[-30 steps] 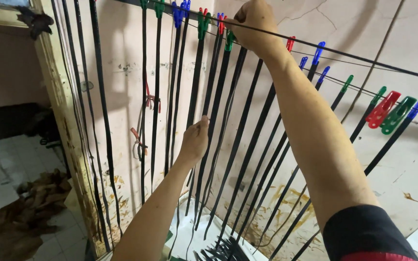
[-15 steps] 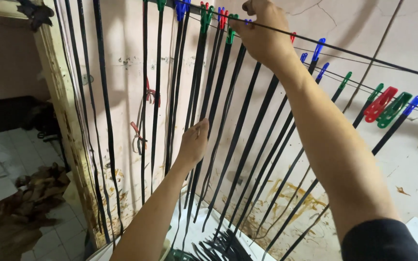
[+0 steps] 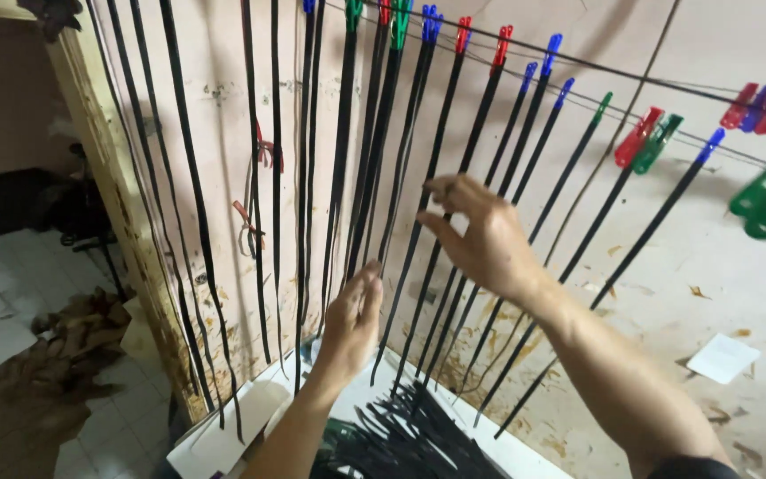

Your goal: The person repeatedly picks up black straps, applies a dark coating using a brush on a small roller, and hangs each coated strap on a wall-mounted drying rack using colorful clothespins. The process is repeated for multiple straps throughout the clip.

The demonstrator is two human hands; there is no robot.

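Right hand (image 3: 480, 235), centre of frame: fingers (image 3: 441, 188) loosely curled and spread, pinching nothing as far as I can tell, fingertips just at the black strips (image 3: 418, 231) hanging in front of it. Left hand (image 3: 352, 319), lower centre: fingers together, nearly flat, palm toward the wall, resting against or just beside the strips; can't tell if it actually grips one. Strips are long, thin, black, hanging in a dense row from a wire line (image 3: 631, 75) running across the top of the frame, each clipped by a coloured peg (image 3: 461, 34), green, blue or red. Progress, judging from layout: most of the line from upper left to upper right already carries strips. A red and green pair of pegs (image 3: 647, 137) at upper right hold nothing, same for a cluster of spare pegs (image 3: 760, 106) further right, so there's room left. Pile of more black strips (image 3: 401, 439) sits on a white board (image 3: 223, 430) at bottom centre, not yet hung. Behind: stained pinkish wall (image 3: 720, 257); tiled floor (image 3: 11, 293) at lower left.
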